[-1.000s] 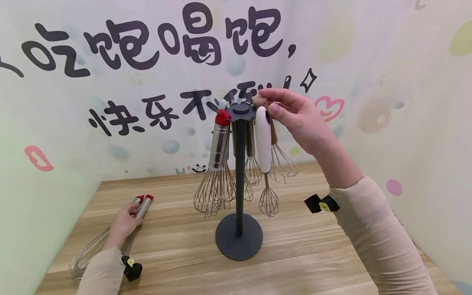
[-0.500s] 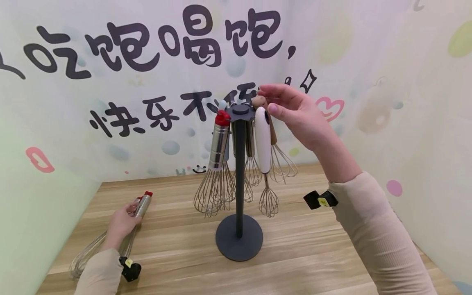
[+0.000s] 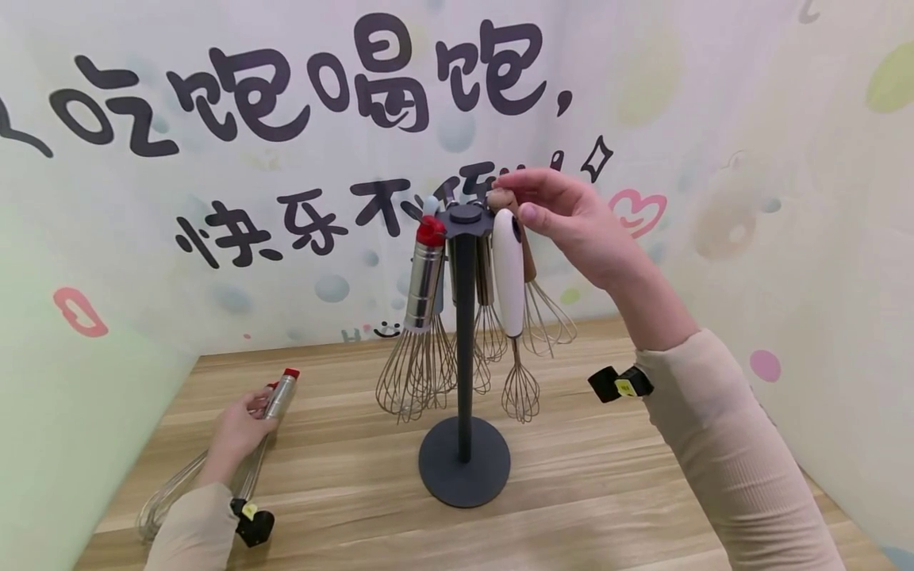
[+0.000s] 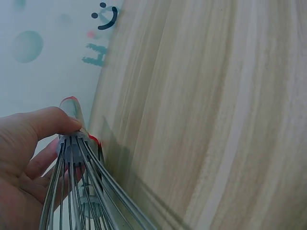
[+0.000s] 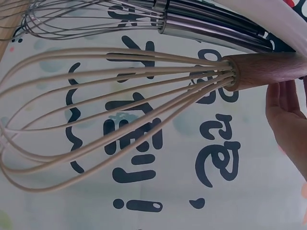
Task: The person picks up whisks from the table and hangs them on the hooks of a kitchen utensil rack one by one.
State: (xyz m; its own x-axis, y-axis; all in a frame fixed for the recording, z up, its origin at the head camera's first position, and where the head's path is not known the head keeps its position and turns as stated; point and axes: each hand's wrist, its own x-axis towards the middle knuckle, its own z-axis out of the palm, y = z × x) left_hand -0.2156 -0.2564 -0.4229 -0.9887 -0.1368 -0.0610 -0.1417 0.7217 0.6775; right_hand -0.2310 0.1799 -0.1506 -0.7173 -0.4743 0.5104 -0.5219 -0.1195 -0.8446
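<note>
My left hand (image 3: 239, 432) grips a whisk with a silver handle (image 3: 282, 396) and red end, low over the table at left. In the left wrist view the thumb presses on that handle just above the wires (image 4: 72, 163). A second whisk (image 4: 88, 203) of the same sort lies beneath, partly hidden. High on the right, my right hand (image 3: 571, 230) holds the top of a wooden-handled whisk (image 3: 529, 260) at the rack's rim. Its fingers (image 5: 283, 100) lie behind the wooden handle (image 5: 264, 71) in the right wrist view. The whisk hangs wires down.
A black rack (image 3: 465, 357) on a round base stands mid-table. From it hang a red-capped silver whisk (image 3: 424, 281), a white-handled small whisk (image 3: 508, 277) and several others behind. Printed wall cloth (image 3: 321, 309) borders the wooden table (image 3: 585, 476) at the back and sides.
My right hand has shifted only slightly at the wooden whisk's top, dipping a little. The left hand stays on its whisk, whose handle has shifted slightly.
</note>
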